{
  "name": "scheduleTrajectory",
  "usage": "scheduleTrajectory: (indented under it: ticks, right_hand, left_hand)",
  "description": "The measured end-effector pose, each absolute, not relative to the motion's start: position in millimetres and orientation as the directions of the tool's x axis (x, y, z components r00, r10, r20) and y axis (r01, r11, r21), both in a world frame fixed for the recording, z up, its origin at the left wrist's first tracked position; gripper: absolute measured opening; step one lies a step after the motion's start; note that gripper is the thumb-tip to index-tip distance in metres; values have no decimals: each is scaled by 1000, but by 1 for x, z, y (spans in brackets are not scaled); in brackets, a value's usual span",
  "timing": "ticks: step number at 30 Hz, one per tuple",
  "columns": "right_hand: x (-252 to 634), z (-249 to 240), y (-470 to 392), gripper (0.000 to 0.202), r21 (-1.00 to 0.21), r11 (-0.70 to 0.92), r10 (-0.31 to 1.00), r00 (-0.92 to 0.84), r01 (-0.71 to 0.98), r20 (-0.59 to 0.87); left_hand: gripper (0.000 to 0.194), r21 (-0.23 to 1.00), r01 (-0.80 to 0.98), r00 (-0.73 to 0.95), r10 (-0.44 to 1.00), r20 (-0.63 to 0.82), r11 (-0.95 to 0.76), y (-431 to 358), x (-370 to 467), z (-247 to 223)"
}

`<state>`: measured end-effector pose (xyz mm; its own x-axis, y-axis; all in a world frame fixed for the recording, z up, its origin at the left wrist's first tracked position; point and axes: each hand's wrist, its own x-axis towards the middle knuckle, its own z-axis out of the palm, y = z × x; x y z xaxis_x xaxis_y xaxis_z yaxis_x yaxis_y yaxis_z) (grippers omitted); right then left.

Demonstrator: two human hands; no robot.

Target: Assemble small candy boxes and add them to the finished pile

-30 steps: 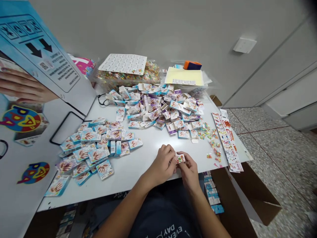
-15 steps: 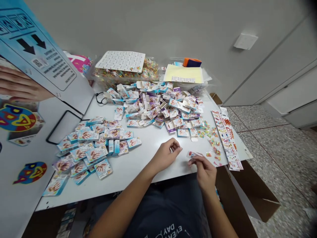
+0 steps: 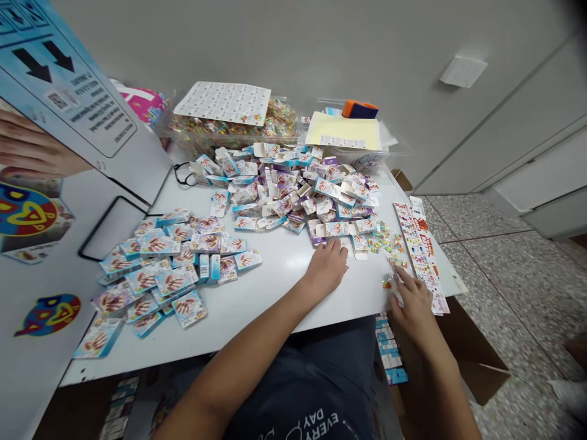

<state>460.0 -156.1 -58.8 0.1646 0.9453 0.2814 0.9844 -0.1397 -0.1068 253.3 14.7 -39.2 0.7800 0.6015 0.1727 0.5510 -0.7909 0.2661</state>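
My left hand (image 3: pixel 328 267) reaches to the front of the heap of small boxes. Its fingers curl down against a small open-flapped box (image 3: pixel 337 228) printed with a hand picture; the fingertips are partly hidden. At the right, my right hand (image 3: pixel 414 298) is low over the table, index finger stretched out and thumb apart from it. Its index finger reaches clear packets of coloured beads (image 3: pixel 397 249). One single bead packet (image 3: pixel 387 284) lies left of the thumb. Something translucent shows beside the thumb, too unclear to name.
Several small boxes (image 3: pixel 177 281) are piled at the left. Behind the heap stand a clear tub (image 3: pixel 192 140) of colourful packets and another tub (image 3: pixel 362 160) with a yellow sheet (image 3: pixel 343 130). Printed strips (image 3: pixel 419 250) lie along the right edge. A cardboard carton (image 3: pixel 477 366) stands below.
My left hand has moved forward and right to the box heap. My right hand has gone right to the bead packets; the small white strip with red it held no longer shows.
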Motion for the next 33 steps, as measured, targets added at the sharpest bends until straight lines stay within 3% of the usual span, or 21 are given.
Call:
scheduleTrajectory:
  ticks: [3, 7, 11, 14, 16, 18, 21, 24, 28, 33]
  right_hand:
    - [457, -64, -152, 27, -65, -124, 954, 137, 990, 266]
    - [453, -71, -141, 27, -63, -124, 934, 138, 990, 331]
    - [453, -72, -128, 23, -114, -95, 896, 135, 989, 423]
    - [443, -69, -120, 21, -287, -87, 812, 235, 954, 535]
    - [427, -65, -116, 21, -425, -84, 718, 351, 901, 601]
    - [402, -60, -115, 22, -546, -59, 658, 444, 836, 608]
    - [357, -50, -115, 20, -779, 33, 702, 540, 626, 463]
    - [321, -36, -111, 19, -928, 79, 770, 569, 365, 289]
    - [308, -17, -101, 32, -962, 65, 894, 413, 264, 174]
    - [326, 5, -102, 22, -882, 112, 987, 50, 457, 151]
  left_hand:
    - [17, 259, 560, 777, 608, 166, -787, 10, 244, -37]
    - [29, 281, 584, 752, 638, 167, -762, 0, 232, -35]
    - [26, 333, 647, 677, 718, 162, -686, -13, 219, -38]
    - [32, 484, 641, 576, 790, 210, -595, -22, 206, -42]
    - [32, 660, 543, 497, 832, 245, -519, -29, 196, -46]
    - [29, 827, 421, 430, 885, 180, -373, -36, 188, -48]
    - [36, 971, 237, 386, 919, -77, -18, -47, 179, -45]
    - [49, 969, 12, 482, 847, -223, 248, -56, 173, -34]
    - [50, 935, -46, 626, 739, -247, 351, -62, 158, -16]
    - [55, 962, 89, 674, 696, -249, 258, -62, 133, -7]
